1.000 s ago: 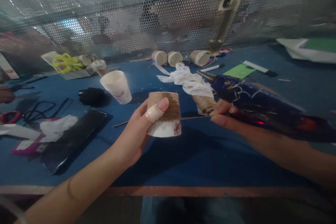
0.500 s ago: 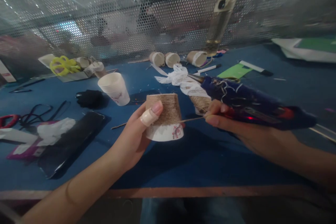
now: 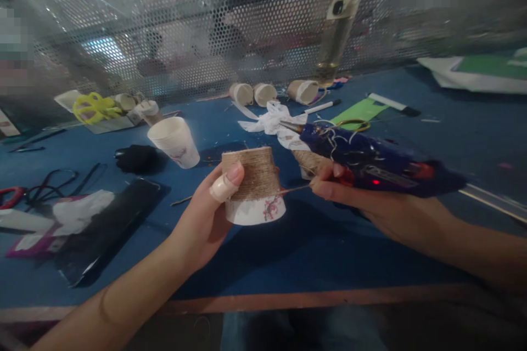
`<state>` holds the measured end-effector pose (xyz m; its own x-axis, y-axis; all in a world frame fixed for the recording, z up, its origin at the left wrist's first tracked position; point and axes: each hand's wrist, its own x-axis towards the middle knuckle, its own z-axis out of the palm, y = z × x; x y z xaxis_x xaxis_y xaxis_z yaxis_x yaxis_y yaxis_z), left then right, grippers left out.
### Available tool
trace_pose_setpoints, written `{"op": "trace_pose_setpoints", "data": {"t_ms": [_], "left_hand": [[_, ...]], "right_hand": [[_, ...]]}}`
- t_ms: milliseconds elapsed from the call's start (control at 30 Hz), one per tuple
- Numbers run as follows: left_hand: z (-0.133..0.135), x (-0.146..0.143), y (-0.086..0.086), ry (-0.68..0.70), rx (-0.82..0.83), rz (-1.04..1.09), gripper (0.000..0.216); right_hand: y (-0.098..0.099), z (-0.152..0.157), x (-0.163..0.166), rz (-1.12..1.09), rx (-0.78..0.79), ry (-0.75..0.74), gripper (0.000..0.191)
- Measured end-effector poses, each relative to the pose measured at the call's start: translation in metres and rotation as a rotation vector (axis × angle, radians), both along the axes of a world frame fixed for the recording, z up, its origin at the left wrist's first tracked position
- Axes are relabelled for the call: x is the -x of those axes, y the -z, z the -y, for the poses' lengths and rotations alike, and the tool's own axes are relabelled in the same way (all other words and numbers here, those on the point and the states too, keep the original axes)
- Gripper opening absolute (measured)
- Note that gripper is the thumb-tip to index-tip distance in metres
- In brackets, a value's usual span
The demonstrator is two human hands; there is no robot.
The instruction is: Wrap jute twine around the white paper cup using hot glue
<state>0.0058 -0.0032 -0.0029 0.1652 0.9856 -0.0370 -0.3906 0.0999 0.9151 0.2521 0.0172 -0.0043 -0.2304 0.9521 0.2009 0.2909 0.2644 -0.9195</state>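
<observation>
Head view, the only one. Held wide end down in the left hand (image 3: 206,219), above the blue table (image 3: 349,263): a paper cup (image 3: 249,214), wound in twine (image 3: 259,170) from its narrow end to a bare printed band at the rim. Thumb, wearing a bandage (image 3: 221,190), pressed on the wraps; fingers curled behind, mostly hidden. Pinched between thumb and fingertip of the right hand (image 3: 358,198): the strand running off the cup, apparently taut. Carried along the same hand, a glue gun (image 3: 366,156), red light lit, grip out of sight.

Likeliest trouble: slack. With the pinch eased, could loosen or ride over neighbouring turns; with too hard a pull, could twist the cup or dent its thin wall. Also worth watching: the nozzle (image 3: 291,126), aimed leftward at crumpled white wrap (image 3: 274,118), impossible to tell whether touching. If hot, as suggested by the light, could melt the wrap, drip on the table, or burn the left fingers after a careless wrist turn.
</observation>
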Motion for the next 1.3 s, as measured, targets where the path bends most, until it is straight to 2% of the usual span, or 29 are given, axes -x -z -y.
{"op": "trace_pose_setpoints", "data": {"t_ms": [100,233,500,600,833,1000,1300], "left_hand": [[0.0003,-0.0010,-0.0013,0.042,0.006,0.018,0.040],[0.0022,-0.0021,-0.0031,0.101,0.011,0.053,0.035],[0.0025,-0.0017,-0.0023,0.123,0.014,0.074,0.033],[0.0027,-0.0021,-0.0020,0.140,-0.005,0.086,0.034],[0.0054,-0.0047,-0.0016,0.112,0.048,0.067,0.045],[0.0064,-0.0048,-0.0001,0.076,0.075,0.071,0.044],[0.0037,-0.0048,0.0011,0.080,0.026,0.024,0.046]], "right_hand": [[0.0027,0.0000,0.0000,-0.043,0.016,0.041,0.035],[0.0044,-0.0007,0.0006,-0.051,0.015,-0.049,0.031],[0.0017,-0.0007,-0.0002,-0.053,-0.040,-0.069,0.027],[0.0011,-0.0001,0.0004,-0.085,-0.014,-0.050,0.028],[0.0045,-0.0017,0.0021,-0.157,0.002,-0.015,0.031],[0.0030,-0.0007,0.0026,-0.149,0.002,-0.015,0.029],[-0.0013,0.0025,0.0087,-0.198,0.073,-0.011,0.029]]}}
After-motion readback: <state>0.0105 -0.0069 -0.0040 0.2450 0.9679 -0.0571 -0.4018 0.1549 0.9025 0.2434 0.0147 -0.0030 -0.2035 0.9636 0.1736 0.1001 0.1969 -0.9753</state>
